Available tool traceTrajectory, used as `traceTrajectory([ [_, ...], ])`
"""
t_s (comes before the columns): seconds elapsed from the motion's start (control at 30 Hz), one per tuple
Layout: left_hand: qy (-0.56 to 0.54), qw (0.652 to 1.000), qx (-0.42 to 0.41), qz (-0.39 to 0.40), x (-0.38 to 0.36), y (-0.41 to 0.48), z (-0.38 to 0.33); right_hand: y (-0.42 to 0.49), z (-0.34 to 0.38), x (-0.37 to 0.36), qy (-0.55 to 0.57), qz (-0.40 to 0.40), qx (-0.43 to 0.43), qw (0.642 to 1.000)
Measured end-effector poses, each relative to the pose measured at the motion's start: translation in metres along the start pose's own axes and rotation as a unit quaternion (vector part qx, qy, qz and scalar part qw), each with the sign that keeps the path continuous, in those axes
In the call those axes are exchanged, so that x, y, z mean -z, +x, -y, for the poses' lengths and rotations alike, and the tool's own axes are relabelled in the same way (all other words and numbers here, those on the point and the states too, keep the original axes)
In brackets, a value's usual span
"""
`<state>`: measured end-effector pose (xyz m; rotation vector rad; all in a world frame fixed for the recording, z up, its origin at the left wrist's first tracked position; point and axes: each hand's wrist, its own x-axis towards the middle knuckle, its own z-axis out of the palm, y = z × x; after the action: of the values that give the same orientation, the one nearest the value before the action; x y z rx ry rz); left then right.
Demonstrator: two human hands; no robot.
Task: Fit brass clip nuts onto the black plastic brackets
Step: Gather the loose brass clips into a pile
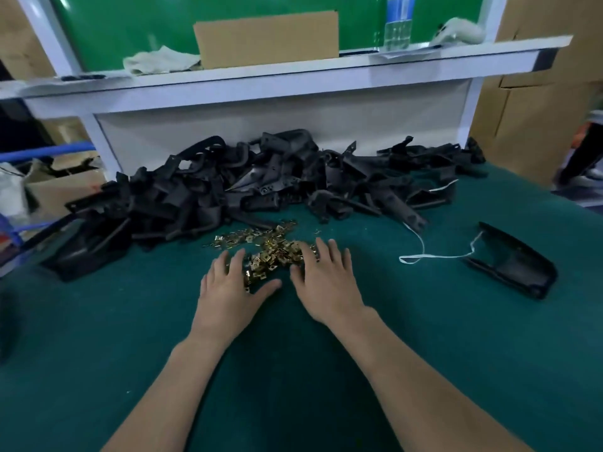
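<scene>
Forearms, two, come in from the near edge over the green mat (424,353) and converge on the pile of brass clip nuts (272,247), taken as reference.

Left hand (228,290): palm down, fingers spread and nearly straight. Fingertips rest on the near-left edge of the pile, thumb stretched along its near side. It grips nothing.

Right hand (326,283): palm down, fingers spread and relaxed, fingertips on the near-right part of the pile. It likewise grips nothing. The thumb tips are close together but apart, just nearer than the pile.

Clip nuts: loose, too many to count, and single nuts are too small to tell which way each faces. The pile's long axis runs from near, between the hands, to far, with a thin scatter trailing far-left.

Right of the pile, well apart:
- one white string (424,256), looped on the mat
- beyond it, one black tray-like part (512,262), hollow side up, long axis far-left to near-right

Just behind the pile: heap of black plastic brackets (261,187), tangled, uncountable, pointing every way. The heap's long axis runs left to right along the white back panel (228,125).

Above and behind: white shelf (293,79) carrying one cardboard sheet (266,39), one pale cloth (160,62) and one clear bottle (398,21).
</scene>
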<state>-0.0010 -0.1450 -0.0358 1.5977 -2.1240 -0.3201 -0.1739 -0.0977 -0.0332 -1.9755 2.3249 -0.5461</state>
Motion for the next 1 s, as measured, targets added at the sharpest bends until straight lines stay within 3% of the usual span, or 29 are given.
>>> traceTrajectory([
  [0.1, -0.057, 0.998, -0.014, -0.003, -0.007, 0.018, 0.004, 0.027, 0.004, -0.007, 0.005, 0.026, 0.000, 1.000],
  [0.2, -0.215, 0.974, 0.007, -0.069, -0.005, 0.041, 0.012, 0.051, 0.007, -0.011, 0.023, 0.040, -0.010, 0.999],
  [0.33, -0.397, 0.859, 0.188, -0.262, -0.001, 0.073, 0.027, 0.073, 0.013, -0.016, 0.036, 0.063, 0.036, 0.997],
  [0.43, -0.398, 0.829, 0.243, -0.308, -0.003, 0.089, 0.028, 0.078, 0.012, -0.019, 0.041, 0.059, 0.057, 0.996],
  [0.67, -0.446, 0.809, 0.235, -0.302, -0.005, 0.120, 0.034, 0.074, 0.012, -0.015, 0.076, 0.050, 0.097, 0.991],
  [0.8, -0.472, 0.780, 0.240, -0.335, -0.006, 0.119, 0.032, 0.071, 0.012, -0.014, 0.060, 0.060, 0.114, 0.990],
  [1.0, -0.510, 0.750, 0.175, -0.383, 0.004, 0.111, 0.024, 0.071, 0.011, -0.017, 0.060, 0.026, 0.116, 0.991],
])
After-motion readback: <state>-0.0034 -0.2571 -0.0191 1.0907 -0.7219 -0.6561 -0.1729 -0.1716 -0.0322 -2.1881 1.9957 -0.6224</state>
